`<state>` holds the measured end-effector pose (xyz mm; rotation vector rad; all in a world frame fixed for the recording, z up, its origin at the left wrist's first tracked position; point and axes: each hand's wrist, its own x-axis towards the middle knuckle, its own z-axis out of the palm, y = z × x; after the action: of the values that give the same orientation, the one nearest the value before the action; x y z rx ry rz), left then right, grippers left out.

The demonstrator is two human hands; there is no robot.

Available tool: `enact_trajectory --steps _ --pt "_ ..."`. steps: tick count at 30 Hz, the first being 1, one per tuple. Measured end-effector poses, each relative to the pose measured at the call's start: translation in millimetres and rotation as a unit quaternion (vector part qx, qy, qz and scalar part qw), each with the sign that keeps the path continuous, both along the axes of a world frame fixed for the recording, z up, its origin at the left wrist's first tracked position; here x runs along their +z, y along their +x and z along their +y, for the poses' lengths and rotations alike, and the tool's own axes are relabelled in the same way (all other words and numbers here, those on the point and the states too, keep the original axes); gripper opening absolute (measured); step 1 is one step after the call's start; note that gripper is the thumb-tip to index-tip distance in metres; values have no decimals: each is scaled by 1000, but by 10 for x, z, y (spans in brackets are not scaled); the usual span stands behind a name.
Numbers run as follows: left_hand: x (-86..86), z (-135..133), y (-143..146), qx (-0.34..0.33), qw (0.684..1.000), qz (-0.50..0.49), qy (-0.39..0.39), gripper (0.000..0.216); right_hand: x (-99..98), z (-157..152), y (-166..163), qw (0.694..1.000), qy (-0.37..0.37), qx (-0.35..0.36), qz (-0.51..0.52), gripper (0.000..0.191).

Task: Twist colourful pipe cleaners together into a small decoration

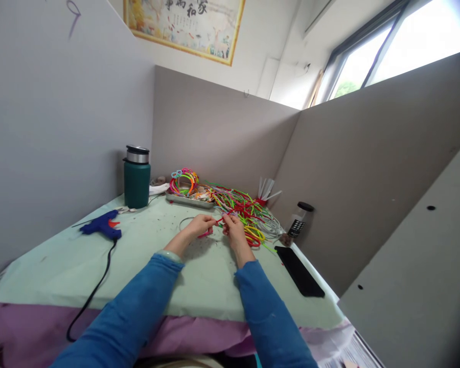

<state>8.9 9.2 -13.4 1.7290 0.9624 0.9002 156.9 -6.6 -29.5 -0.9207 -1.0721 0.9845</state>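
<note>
Gray walls (218, 117) stand behind and beside the worktop (199, 291). In the head view, the left grip (202, 225) and right grip (233, 227) both pinch a red strand (220, 220) over the middle. Bright strands (243, 202) lie piled near the back edge. One blue glue gun (99, 225) rests near the left edge.

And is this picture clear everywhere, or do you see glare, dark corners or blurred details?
Head view: glare whitens much of the dark-framed glass window; head view: the far-right corners darken; head view: the thin red strip between the bare left hand and the bare right hand looks soft, too small for fine detail.
</note>
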Motion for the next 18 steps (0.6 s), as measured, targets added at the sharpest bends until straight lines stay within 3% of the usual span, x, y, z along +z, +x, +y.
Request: enact_trajectory --steps 4,11,18 --pt "23 3 -8 34 998 26 40 31 -37 -17 -31 998 0 24 -60 29" --pt "25 24 6 64 994 63 61 26 -46 -4 -77 992 16 -5 -122 28" --pt "23 -40 35 -70 996 -25 -54 30 27 -47 -117 998 18 47 41 29"
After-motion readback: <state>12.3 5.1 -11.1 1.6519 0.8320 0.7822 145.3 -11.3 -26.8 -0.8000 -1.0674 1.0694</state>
